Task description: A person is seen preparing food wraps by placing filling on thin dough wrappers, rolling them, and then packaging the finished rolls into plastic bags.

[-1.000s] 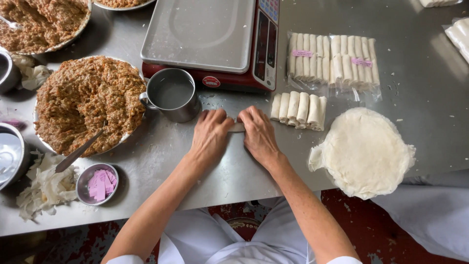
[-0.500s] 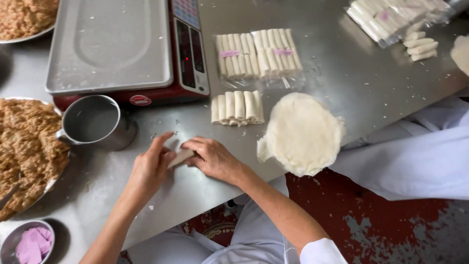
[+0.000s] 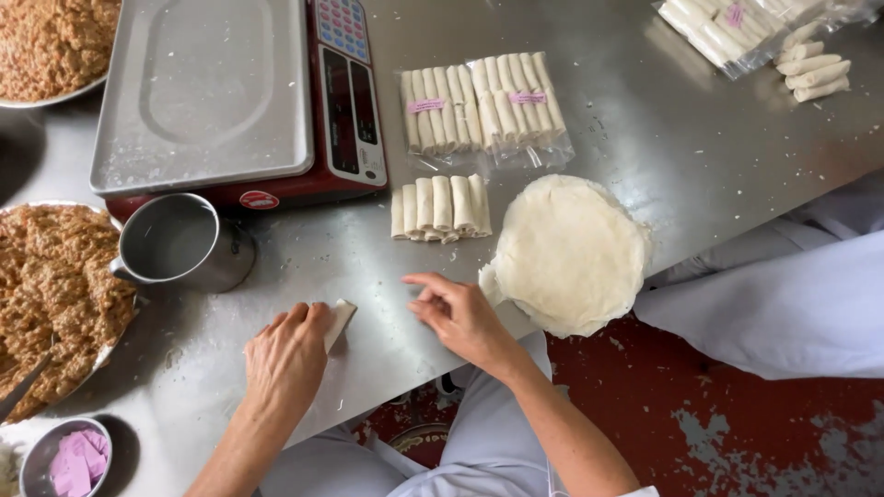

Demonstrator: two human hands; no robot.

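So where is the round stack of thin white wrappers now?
In the head view, the round stack of thin white wrappers lies at the steel table's near edge, just right of the right hand and below the unwrapped row of white rolls.

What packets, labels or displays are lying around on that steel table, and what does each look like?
Clear bags of pale rolls: behind the loose rolls, two side by side, each with a pink label strip.
More bagged rolls: far right corner, clear wrap, pink label.
Scale panel: right side of the red scale, dark displays, coloured keys.
Oval sticker: scale's front edge, red and white.
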